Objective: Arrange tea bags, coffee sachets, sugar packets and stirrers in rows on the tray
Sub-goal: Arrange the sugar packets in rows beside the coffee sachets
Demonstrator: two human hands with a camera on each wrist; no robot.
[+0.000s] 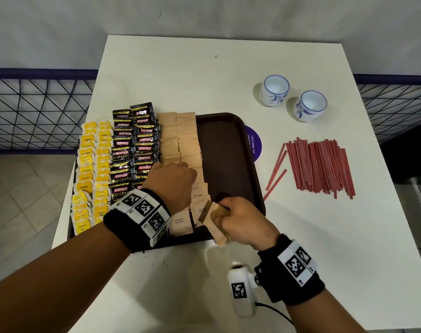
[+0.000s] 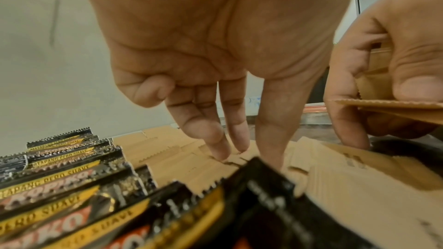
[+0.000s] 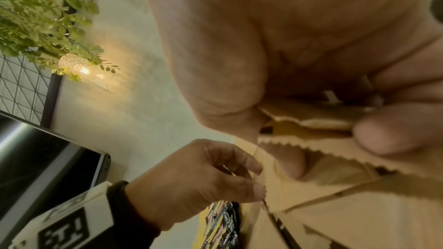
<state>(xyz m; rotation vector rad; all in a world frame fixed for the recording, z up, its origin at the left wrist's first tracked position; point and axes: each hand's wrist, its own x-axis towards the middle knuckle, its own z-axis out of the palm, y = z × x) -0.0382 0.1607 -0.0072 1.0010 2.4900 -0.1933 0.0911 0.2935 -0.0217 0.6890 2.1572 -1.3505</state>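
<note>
Labels first: the black coffee sachets read "KOPIKO" in red w/ "SUPREMO" in gold below, and the left wrist cam picks up "PERO SUAVE" on the yellow band along their edges. Kraft sugar packets say "BROWN SUGAR" on the two nearest ones. Yellow tea bags have a small dark word on each, too tiny to read. Purple round sticker on the table starts "Let's keep our", rest hidden by the tray.

Left hand is knuckles-up over the sugar rows about halfway down the tray, fingers pointing down and mostly straight. From the wrist cam the fingertips touch the tops of the laid packets, nothing pinched, so the grip is loose and apart, pinky tucked in a bit.

Right hand sits at the tray's near right corner, thumb and fingers curled around a small stack of spare sugar packets, tilted, zigzag edges sticking out past the fingers toward the left hand.

Layout on the tray, left to right: 2 cols tea bags, 2 cols coffee, 2 cols sugar, each overlapping like shingles. The right part of the tray is bare brown. Red-striped stirrers lie in a loose pile on the table right of the tray, a few strays splayed toward it. Two blue-and-white cups stand further back.
</note>
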